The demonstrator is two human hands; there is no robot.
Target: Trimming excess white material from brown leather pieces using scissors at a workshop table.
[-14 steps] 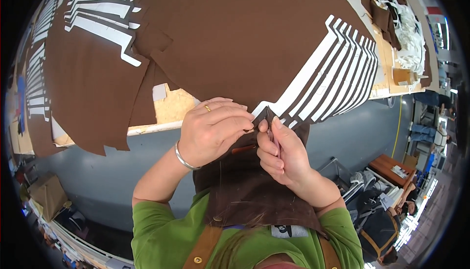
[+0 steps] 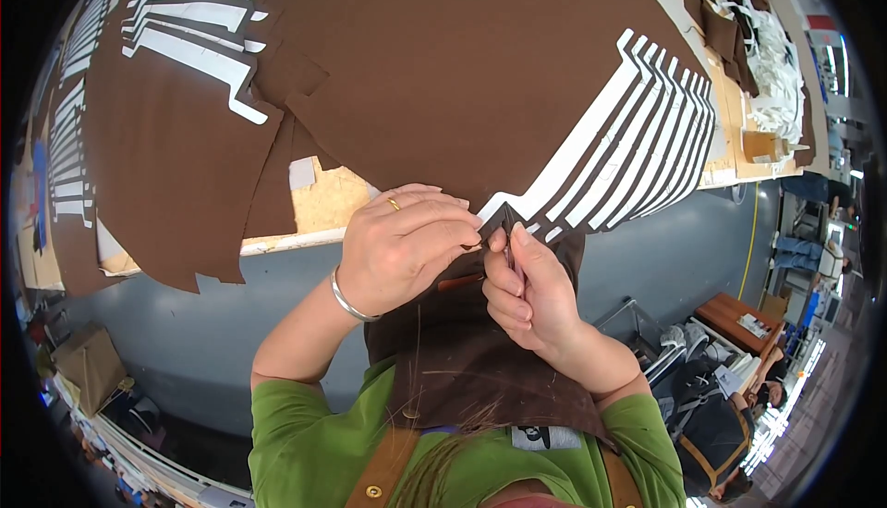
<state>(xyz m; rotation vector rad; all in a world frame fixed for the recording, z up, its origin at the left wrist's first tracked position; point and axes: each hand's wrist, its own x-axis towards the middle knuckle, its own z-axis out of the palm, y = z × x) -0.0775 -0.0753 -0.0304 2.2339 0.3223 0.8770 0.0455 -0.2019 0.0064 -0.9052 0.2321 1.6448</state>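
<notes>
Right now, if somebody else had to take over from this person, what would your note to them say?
Left hand: pinching the corner of a brown fabric piece, fingertips shut on it at the table's edge.
Right hand: pinching the same corner from the other side, thumb up.
Things: the brown piece hangs from the hands down toward the person's chest. Behind the hands, on the cutting table, lie big brown fabric sheets and stacked brown pieces with white edges.
Done: one piece is off the table and in hand.
Left: it looks like the stack remains to be handled; what the fingers are doing at the corner is too small to tell.

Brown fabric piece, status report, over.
Left hand and right hand both pinching brown fabric piece at the table edge. Nothing in the way.
</notes>
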